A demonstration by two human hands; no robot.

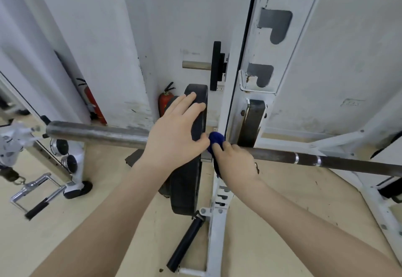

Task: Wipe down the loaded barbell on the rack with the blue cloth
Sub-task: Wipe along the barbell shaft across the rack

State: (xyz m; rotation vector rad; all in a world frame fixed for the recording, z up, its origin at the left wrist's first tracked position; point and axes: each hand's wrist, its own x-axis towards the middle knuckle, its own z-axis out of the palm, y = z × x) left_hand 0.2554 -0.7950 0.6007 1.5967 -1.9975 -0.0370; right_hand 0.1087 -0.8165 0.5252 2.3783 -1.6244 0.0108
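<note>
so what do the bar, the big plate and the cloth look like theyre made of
The barbell looks like bare steel: dull grey on the sleeve, darker brown on the shaft, with bright rings. The black plate has a matte, thick, rounded rim, so probably rubber or rubber-coated, though that is unsure. The blue cloth, bunched in the right hand, looks like soft fabric; its weave cannot be told.

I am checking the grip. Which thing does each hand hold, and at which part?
The right hand holds the blue cloth, bunched against the bar beside the plate. The left hand lies flat on the plate's rim, gripping nothing.
</note>
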